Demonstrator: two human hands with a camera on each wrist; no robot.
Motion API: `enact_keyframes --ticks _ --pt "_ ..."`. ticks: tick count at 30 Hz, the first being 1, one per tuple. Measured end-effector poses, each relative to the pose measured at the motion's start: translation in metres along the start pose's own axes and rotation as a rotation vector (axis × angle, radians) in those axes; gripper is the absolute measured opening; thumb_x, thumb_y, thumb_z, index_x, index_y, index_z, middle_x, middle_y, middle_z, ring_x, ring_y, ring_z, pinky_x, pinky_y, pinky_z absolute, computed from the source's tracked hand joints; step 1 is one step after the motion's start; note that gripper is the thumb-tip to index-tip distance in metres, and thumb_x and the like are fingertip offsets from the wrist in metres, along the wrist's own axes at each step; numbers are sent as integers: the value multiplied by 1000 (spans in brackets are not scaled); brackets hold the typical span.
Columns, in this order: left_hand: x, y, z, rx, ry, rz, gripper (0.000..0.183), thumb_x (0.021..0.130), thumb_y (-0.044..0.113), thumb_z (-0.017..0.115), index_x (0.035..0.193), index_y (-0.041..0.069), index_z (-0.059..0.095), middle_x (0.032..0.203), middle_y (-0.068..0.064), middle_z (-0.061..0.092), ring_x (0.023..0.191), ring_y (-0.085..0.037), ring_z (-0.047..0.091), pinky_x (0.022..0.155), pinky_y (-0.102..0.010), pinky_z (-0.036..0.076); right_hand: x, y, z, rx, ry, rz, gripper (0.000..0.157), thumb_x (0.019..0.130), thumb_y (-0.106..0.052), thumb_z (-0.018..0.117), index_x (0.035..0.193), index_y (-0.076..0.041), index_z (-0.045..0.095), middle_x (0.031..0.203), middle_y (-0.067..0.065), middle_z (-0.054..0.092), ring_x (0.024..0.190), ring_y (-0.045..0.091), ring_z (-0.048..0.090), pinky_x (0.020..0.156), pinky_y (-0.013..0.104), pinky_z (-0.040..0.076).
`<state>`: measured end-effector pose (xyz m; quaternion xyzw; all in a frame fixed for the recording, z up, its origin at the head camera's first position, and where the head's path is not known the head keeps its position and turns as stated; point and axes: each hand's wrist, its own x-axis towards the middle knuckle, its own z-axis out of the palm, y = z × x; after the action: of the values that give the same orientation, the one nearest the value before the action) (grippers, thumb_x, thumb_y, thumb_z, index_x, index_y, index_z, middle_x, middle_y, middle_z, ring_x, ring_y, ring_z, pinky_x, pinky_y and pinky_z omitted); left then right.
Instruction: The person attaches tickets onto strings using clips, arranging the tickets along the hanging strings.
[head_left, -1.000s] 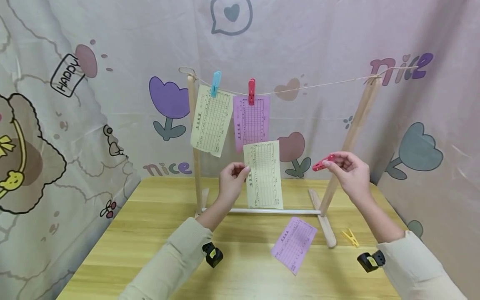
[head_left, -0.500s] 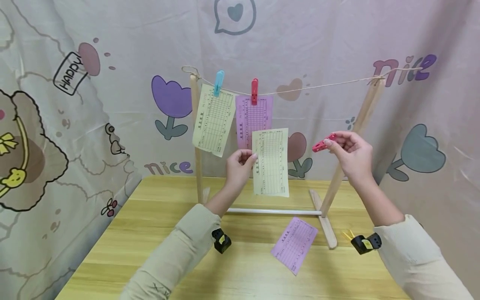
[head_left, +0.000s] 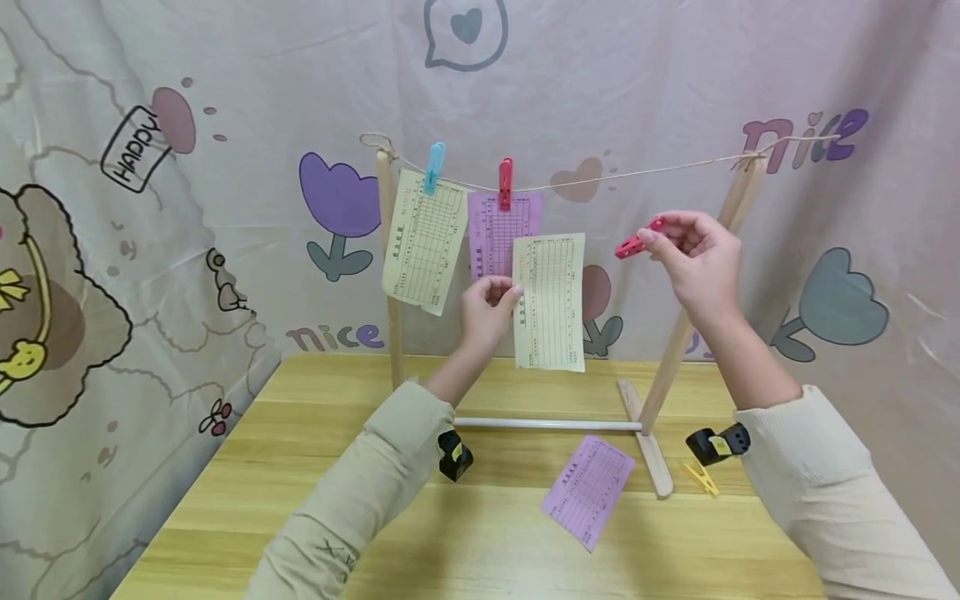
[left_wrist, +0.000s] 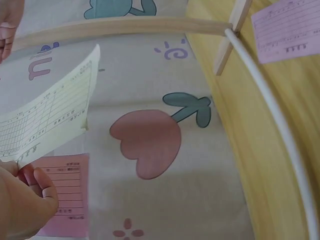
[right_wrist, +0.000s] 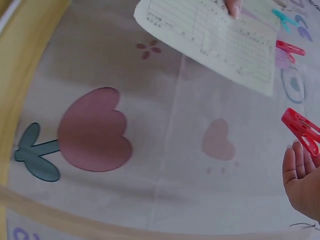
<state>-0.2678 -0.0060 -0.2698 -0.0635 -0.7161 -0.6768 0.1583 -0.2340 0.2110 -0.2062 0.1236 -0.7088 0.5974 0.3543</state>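
Observation:
My left hand (head_left: 487,315) pinches the left edge of a pale yellow printed slip (head_left: 551,304), which hangs upright below the string (head_left: 645,171). In the left wrist view the thumb and a fingertip meet on the edge of that slip (left_wrist: 45,112). To the right, my right hand (head_left: 701,262) holds a red clothespin (head_left: 637,239) between thumb and fingers, its nose toward the slip. On the string, a blue clothespin (head_left: 433,168) holds another yellow slip (head_left: 426,242), and a second red clothespin (head_left: 506,183) holds a purple slip (head_left: 498,233), partly hidden behind the held slip.
Wooden posts (head_left: 738,200) carry the string, with a white rod (head_left: 547,424) joining them low down. On the wooden table (head_left: 480,533) lie a purple slip (head_left: 588,490) and a yellow clothespin (head_left: 702,480). A printed cloth (head_left: 645,83) hangs behind.
Both hands have risen toward the string. The left has carried the yellow slip up and a little right; the right has lifted the red clothespin, keeping its hold.

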Motion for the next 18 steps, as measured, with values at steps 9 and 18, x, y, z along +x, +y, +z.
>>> enact_keyframes --ticks 9,18 --pt "10 17 9 -6 -4 1 18 85 9 65 98 -4 63 80 -4 58 70 -7 48 60 -12 43 25 -29 8 -2 -22 -84 14 79 -4 71 91 -9 66 74 -12 65 66 2 58 63 9 49" --pt "9 25 20 -17 -6 -14 16 86 10 65 97 -2 63 81 -5 59 69 -7 49 58 -12 43 37 -48 19 -57 -72 -63 17 79 -9 72 94 -8 65 76 -13 63 68 3 58 65 10 48"
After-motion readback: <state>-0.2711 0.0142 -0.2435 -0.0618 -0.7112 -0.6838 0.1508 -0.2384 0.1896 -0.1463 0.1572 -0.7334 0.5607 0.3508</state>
